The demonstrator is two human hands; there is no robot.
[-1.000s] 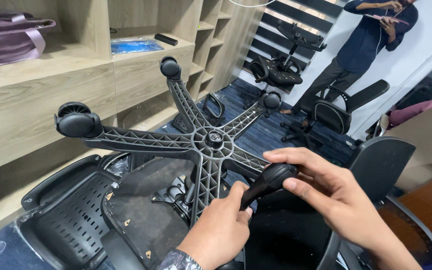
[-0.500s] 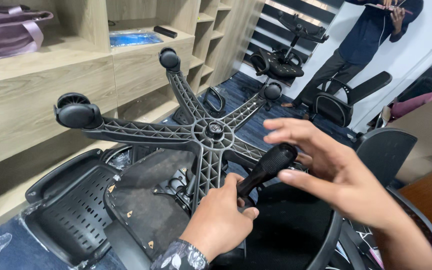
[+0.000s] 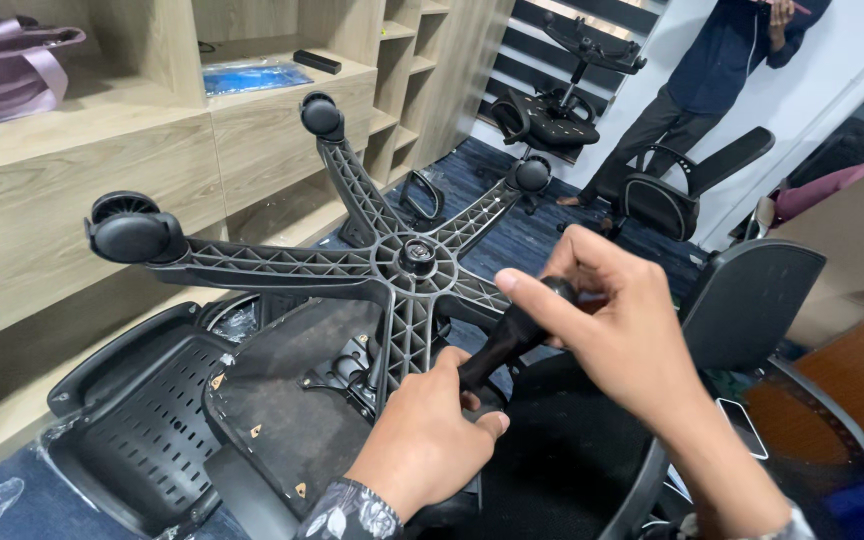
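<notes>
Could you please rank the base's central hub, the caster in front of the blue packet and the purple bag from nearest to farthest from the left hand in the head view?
From the left hand:
1. Central hub, just above it.
2. Caster, higher up, towards the shelves.
3. Purple bag, far upper left on the shelf.

Blue flat package on shelf

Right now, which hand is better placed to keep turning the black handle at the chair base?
Likely the right hand: it wraps the top of the black handle, while the left hand grips its lower end, steadying it.
</notes>
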